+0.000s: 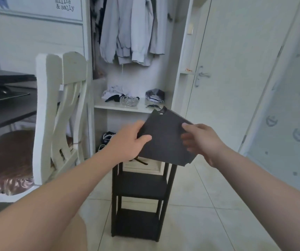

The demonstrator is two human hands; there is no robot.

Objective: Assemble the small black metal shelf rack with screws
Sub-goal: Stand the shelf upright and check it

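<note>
- Pale tiles cover the floor [209, 214] of a bedroom, and we look down over both bare forearms.
- Our left hand [129, 140] pinches the near-left edge of a black shelf panel [165, 140]. The thumb lies on top and the fingers [139, 125] curl round the edge beneath it.
- Our right hand [200, 142] meets the panel's right edge. Its fingers [188, 126] are bent and blurred, so we cannot tell whether they are clamped on the panel or only touching it.
- Between the two sets of fingers the panel is tilted, its far corner raised and its near-right corner dipping. The corners we can see are notched.
- Directly below the fingers stands the black rack [140, 201], upright on the tiles. It has two shelves fitted between its posts, and the tops of the posts sit just under the panel's near edge.
- Beyond the fingers is an open white wardrobe [178, 51]. Grey clothes [133, 29] hang in it, and a glass bowl [129, 101] sits on its inner shelf.
- Left of the left fingers a white chair [60, 113] stands with its back towards us. A dark desk [9, 113] lies further left.
- Right of the right fingers is a white door [236, 69], which is closed.
</note>
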